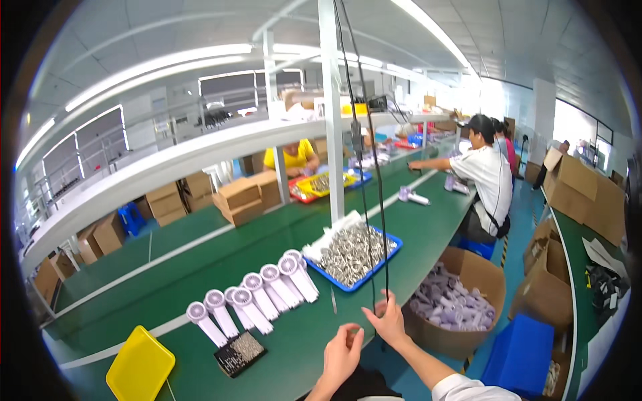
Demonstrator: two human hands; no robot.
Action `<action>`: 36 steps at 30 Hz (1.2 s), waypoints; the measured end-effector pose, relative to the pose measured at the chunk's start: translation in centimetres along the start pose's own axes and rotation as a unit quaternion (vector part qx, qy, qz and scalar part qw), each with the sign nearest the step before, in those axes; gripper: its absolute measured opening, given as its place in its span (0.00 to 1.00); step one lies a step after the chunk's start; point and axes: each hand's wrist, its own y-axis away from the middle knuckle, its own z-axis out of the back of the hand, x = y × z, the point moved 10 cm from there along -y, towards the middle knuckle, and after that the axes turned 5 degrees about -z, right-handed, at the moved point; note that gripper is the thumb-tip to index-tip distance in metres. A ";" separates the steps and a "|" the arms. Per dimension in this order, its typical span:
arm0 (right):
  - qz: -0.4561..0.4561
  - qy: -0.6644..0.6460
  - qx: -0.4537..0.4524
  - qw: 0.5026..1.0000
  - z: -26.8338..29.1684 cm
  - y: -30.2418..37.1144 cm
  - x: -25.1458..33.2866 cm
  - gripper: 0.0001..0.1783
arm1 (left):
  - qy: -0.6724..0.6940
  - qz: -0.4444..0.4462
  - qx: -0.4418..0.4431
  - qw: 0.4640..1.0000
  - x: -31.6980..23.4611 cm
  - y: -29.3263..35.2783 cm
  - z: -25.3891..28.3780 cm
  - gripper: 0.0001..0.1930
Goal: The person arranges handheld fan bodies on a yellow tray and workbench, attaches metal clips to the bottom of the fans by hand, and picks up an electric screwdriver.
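Note:
My left hand point(343, 353) is over the bench's near edge, fingers curled in toward the thumb; whatever lies inside them is hidden. Just right of it, my right hand point(390, 325) is raised with thumb and forefinger apart. Two black cables point(378, 200) hang from above and come down at these fingers; a firm grip on them does not show. Beyond my hands, a blue tray point(350, 289) is heaped with small shiny metal parts point(354, 255). Left of it several pale lilac handheld fans point(251, 309) lie in a row, beside a black box of small screws point(241, 353).
A yellow tray point(140, 364) lies at the bench's near left. On the right, a cardboard box point(491, 277) full of lilac fan parts and a blue bin point(518, 354) stand on the floor. A white post point(330, 113) rises from the green bench point(294, 354). Co-workers sit farther along.

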 end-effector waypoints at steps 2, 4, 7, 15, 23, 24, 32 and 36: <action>0.076 0.079 -0.065 0.992 0.2 -1.7 -1.0 0.18 | 0.011 -0.014 0.020 1.000 0.0 -1.3 0.1 0.11; 0.053 0.089 -0.085 0.991 2.0 -3.2 -1.6 0.12 | 0.036 -0.014 0.077 0.996 0.1 -0.4 -0.4 0.12; 0.073 0.038 -0.120 0.989 5.1 -5.9 -2.5 0.16 | 0.053 0.077 0.299 0.949 2.2 6.1 -4.5 0.14; 0.137 0.130 -0.168 0.967 10.4 -15.1 -7.2 0.15 | -0.132 0.215 0.352 0.901 25.4 16.7 -5.1 0.14; 0.089 0.049 -0.179 0.979 6.4 -15.7 -7.6 0.18 | -0.325 0.106 0.456 0.821 36.5 23.9 -4.6 0.17; 0.000 0.106 -0.146 0.984 5.8 -16.1 -9.4 0.16 | -0.310 0.127 0.454 0.826 37.3 24.7 -4.8 0.17; -0.067 -0.024 -0.149 0.986 8.5 -13.7 -11.0 0.10 | -0.206 0.316 0.355 0.855 36.7 24.6 -8.3 0.17; -0.059 -0.005 -0.116 0.992 4.6 -13.0 -9.0 0.12 | -0.149 0.341 0.354 0.858 35.0 23.9 -10.1 0.17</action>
